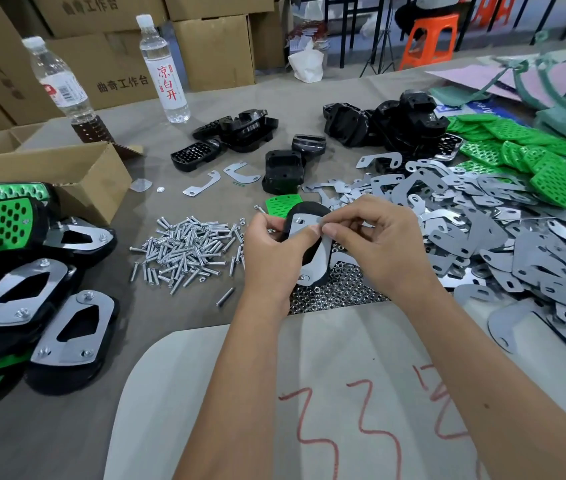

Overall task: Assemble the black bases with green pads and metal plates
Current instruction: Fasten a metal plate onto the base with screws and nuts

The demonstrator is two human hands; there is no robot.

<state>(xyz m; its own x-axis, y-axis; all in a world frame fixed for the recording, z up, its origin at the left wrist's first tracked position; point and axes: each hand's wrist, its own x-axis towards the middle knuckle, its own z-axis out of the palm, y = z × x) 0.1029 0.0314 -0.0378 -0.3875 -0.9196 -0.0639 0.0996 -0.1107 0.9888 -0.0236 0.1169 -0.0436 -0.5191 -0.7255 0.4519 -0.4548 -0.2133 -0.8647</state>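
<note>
My left hand (276, 247) grips a black base (312, 252) held on edge above the table, a green pad (279, 204) showing behind it. A curved metal plate (319, 252) lies on the base's face. My right hand (375, 237) pinches the plate's upper end against the base, thumb meeting my left thumb. Loose black bases (389, 121) are heaped at the back. Green pads (517, 147) pile up at the right, and metal plates (482, 223) spread beside them.
A heap of screws (188, 247) lies left of my hands and nuts (337, 289) lie under them. Finished assemblies (32, 289) stack at the left by an open cardboard box (66, 174). Two water bottles (163, 71) stand at the back.
</note>
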